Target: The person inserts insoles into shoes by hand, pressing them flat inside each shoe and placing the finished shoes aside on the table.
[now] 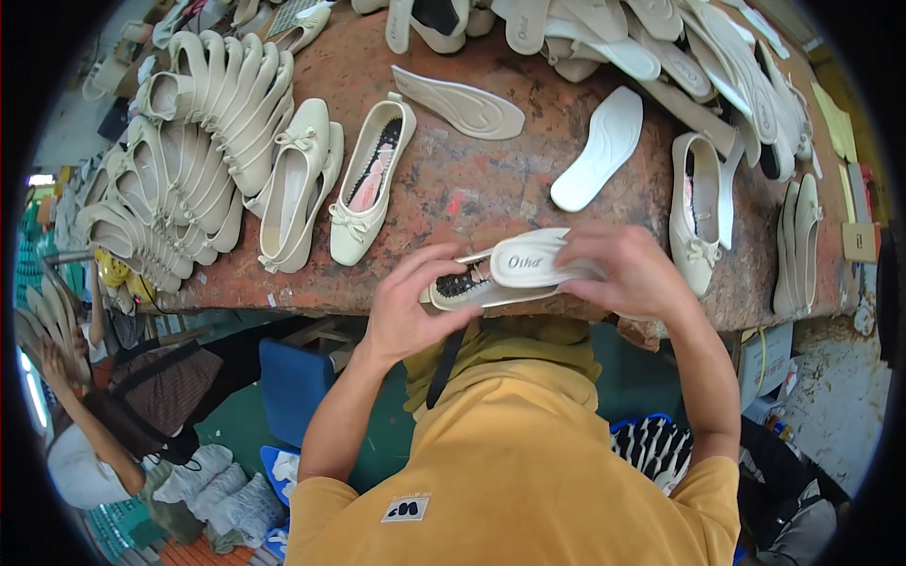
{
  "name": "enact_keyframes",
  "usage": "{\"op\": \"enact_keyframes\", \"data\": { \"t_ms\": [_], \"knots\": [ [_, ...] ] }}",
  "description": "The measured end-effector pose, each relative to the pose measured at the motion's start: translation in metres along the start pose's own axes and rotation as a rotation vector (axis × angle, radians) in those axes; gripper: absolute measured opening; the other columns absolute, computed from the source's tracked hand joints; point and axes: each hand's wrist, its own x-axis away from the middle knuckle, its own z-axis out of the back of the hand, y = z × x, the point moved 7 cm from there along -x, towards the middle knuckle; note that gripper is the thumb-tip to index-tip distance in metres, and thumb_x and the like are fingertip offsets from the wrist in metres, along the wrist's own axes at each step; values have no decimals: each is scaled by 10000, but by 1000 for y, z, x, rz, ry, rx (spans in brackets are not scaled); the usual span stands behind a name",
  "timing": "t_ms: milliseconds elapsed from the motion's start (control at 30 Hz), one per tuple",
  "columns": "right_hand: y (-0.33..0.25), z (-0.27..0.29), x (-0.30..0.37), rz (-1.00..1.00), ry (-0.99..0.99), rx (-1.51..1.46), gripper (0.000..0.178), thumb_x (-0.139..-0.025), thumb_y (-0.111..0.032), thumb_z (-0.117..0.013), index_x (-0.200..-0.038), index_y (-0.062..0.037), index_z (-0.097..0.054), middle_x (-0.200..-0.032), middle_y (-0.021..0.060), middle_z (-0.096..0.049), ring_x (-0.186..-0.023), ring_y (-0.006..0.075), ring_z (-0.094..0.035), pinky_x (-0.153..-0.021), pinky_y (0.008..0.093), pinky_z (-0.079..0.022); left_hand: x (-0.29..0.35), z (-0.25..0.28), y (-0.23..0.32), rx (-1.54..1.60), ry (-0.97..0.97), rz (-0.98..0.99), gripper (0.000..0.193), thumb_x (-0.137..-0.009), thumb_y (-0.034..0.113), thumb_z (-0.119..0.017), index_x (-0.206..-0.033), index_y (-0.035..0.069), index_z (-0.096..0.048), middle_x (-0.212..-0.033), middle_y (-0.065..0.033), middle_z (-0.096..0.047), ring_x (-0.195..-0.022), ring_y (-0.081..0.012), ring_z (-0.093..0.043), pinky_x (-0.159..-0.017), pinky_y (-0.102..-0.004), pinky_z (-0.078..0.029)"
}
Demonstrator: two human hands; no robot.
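My left hand (396,311) grips one end of a cream ballet flat (514,300) near the table's front edge. A padded cream insole (524,264) with dark lettering lies tilted over the shoe's opening, partly inside it. My right hand (630,269) closes around the insole and the shoe's other end, hiding that part of both. Dark lining shows inside the shoe beside my left fingers. Left of my hands stands a cream flat with a bow (357,236), its lining bare. Farther back are a loose beige insole (462,106) and a white one (599,151).
Rows of nested cream shoes (179,189) fill the left of the worn red-brown table (510,184). Insoles (651,47) pile up at the back right. A bow flat (696,217) stands on the right. Another person (104,424) works at the far left, beside a blue chair (291,387).
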Motion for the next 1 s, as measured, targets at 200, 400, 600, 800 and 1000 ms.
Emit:
{"op": "enact_keyframes", "data": {
  "t_ms": [200, 400, 600, 800, 1000],
  "knots": [
    [-11, -77, -34, 64, -150, 268, 218, -904, -206, -764, -1107, -159, -830, -1051, 89, -762, -984, 352, -760, -792, 497, -606, 1, 4, 4, -157, -34, 257, 593, -772, 131, -958, -1336, 67, -787, -1294, -99, -695, -1120, -209, -721, -792, -308, -657],
    [-11, -98, -45, 106, -259, 280, 134, -906, -200, -746, -991, -141, -830, -1078, 108, -767, -956, 340, -771, -775, 492, -603, 1, 4, 2, -158, -70, 357, 672, -757, 109, -957, -1396, 77, -755, -1208, -76, -592, -1097, -197, -681, -814, -316, -704],
    [-10, -117, -45, 186, -232, 463, 136, -882, -202, -760, -957, -113, -832, -1132, 96, -757, -1102, 307, -755, -785, 477, -616, 1, 4, 11, -180, 7, 247, 539, -761, 188, -954, -1255, 40, -798, -1104, -98, -611, -992, -247, -669, -769, -367, -614],
    [-15, -110, -44, 188, -212, 581, 270, -831, -297, -838, -1063, -159, -837, -1149, 85, -721, -1134, 289, -709, -955, 478, -544, 6, -40, 18, -883, -384, 49, 375, -785, 277, -910, -1028, 22, -781, -1203, -94, -662, -1208, -339, -637, -912, -445, -606],
    [-2, -69, -18, -88, -95, 716, 536, -803, -399, -899, -1286, -208, -770, -1078, 95, -630, -1044, 277, -682, -930, 495, -476, 4, -36, 22, -875, -402, -186, 443, -801, 276, -870, -1142, 5, -794, -1385, -108, -647, -1353, -340, -546, -1110, -507, -486]
  ]
}}
